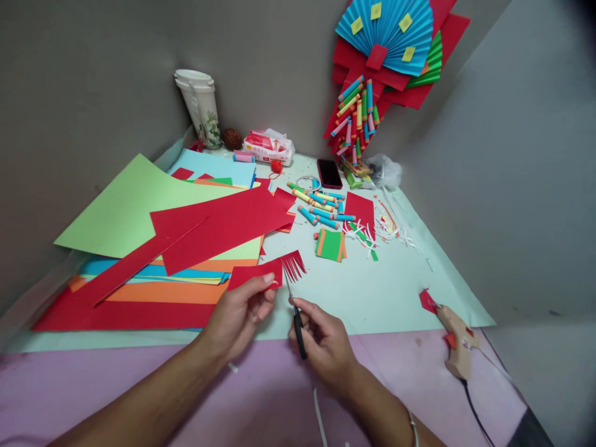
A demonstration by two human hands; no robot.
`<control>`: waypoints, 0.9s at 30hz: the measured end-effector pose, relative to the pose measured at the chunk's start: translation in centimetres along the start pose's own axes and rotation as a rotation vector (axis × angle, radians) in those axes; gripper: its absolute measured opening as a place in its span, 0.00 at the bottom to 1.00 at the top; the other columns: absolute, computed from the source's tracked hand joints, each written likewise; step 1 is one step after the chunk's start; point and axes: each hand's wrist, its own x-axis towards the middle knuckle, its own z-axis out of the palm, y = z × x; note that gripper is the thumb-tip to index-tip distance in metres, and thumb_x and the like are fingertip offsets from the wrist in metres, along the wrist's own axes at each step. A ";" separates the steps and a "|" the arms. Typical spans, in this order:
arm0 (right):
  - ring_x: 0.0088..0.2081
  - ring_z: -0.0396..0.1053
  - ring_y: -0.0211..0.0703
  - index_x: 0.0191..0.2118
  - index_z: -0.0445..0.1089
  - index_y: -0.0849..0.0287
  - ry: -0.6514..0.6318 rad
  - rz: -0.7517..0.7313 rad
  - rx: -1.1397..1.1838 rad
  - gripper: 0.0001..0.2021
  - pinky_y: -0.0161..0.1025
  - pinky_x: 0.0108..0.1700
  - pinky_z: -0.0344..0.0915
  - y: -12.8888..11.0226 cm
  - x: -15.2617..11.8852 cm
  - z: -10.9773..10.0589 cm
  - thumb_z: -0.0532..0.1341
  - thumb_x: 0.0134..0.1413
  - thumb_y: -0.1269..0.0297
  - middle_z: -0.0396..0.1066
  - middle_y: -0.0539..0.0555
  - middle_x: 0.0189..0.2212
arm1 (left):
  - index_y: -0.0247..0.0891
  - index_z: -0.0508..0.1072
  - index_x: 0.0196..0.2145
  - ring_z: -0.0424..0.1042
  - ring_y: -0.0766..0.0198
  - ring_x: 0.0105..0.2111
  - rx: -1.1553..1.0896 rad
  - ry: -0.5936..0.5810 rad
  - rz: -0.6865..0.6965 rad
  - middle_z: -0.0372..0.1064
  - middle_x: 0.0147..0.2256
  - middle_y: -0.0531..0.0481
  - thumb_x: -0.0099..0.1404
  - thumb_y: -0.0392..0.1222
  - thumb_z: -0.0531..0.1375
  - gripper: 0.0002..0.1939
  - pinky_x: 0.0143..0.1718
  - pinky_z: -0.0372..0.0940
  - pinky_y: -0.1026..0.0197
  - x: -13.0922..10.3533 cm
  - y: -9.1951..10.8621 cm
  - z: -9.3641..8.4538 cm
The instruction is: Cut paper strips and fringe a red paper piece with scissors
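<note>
Between thumb and fingers, my left hand point(244, 313) pinches a strip of red paper point(249, 273) near the table's front edge. The right end of that strip is cut into a fringe of thin slits that fan outward. My right hand point(321, 335) grips small scissors point(298, 326) with black handles, blades pointing away from me. The blades meet the red paper just beside the fringe; whether they are parted I cannot tell. Left of my hands lies a stack of coloured sheets point(153, 292), topped by long red pieces point(223, 223).
Rolled paper tubes point(321, 208), a green-and-orange piece point(329, 244) and paper scraps point(361, 236) lie beyond my hands. A glue gun point(459, 341) rests at right. A phone point(329, 174), tissue pack point(269, 146) and white cup point(200, 108) are at the back. A paper-fan decoration point(386, 37) hangs on the wall.
</note>
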 end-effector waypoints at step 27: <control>0.24 0.61 0.33 0.56 0.67 0.59 0.005 -0.019 -0.030 0.22 0.31 0.27 0.62 -0.2 0.0 0.0 0.59 0.54 0.71 0.65 0.47 0.25 | 0.36 0.70 0.17 0.53 0.73 0.17 0.084 -0.027 -0.024 0.60 0.16 0.56 0.58 0.44 0.63 0.16 0.21 0.57 0.69 -0.2 0.2 -0.2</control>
